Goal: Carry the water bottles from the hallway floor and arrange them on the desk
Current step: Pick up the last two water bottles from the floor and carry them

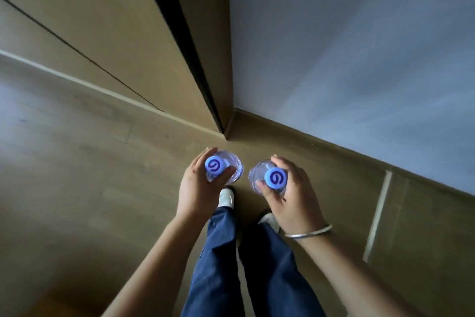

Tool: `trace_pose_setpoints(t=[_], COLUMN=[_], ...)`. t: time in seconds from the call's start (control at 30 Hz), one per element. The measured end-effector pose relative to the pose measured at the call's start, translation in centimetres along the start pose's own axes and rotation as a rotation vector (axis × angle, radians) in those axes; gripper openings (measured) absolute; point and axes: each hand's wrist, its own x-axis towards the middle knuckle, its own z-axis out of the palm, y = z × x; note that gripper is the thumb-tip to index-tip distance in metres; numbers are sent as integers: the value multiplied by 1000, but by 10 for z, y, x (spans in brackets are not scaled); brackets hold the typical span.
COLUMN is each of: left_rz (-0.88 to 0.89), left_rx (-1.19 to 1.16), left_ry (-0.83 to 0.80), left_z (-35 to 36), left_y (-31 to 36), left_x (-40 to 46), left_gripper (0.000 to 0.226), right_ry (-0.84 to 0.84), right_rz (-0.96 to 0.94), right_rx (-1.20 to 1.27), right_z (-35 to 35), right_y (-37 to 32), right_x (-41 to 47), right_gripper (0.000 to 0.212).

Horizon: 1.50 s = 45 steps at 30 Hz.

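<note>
I look straight down at two clear water bottles with blue caps, both upright and lifted above the floor. My left hand [196,188] grips the left bottle [214,165] around its neck, fingers and thumb curled just under the cap. My right hand [293,193] grips the right bottle [275,178] the same way; a silver bangle sits on that wrist. The bottles hang a short way apart, side by side. Their lower bodies are hidden beneath the caps and my hands. The desk is out of view.
Brown wooden floor [90,188] spreads below. A wooden door or panel [115,21] with a dark edge gap stands ahead on the left, and a grey wall [359,46] with a brown skirting board runs on the right. My legs in blue trousers and white shoes are beneath the bottles.
</note>
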Motion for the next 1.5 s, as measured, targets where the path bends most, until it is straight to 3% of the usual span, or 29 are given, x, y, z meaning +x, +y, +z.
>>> trace_pose_setpoints(t=[0.23,0.4,0.5,0.67,0.97,1.33,1.5], left_rz=[24,97,169,184,151,85,23], left_rx=[-135,-314,-354,-370,-381,-441,-478], left_ry=[255,415,484,572,721,826,923], left_z=[-139,-227,-276,-364,-486,-591,-652], left_y=[73,84,77,51,-4,-46,-46], left_x=[-104,-158,-177,-194,-192,-110,-47], left_gripper=[39,26,33,27,15,50,24], right_ry=[-18,-36,-86,-165,-334,-535,-621], right_rz=[-178,-351,-368,-378,-522,-639,-702], right_rx=[-4,-51,-32,48,58,-52,-83], right_z=[-80,-89,-75,-27,59,163,210], right_y=[-167,-263,-311,-395,-516,-634,-700], right_x=[-47,-61,-66,-78,-81,-6,60], right_gripper=[58,46,36,25,27,30,29])
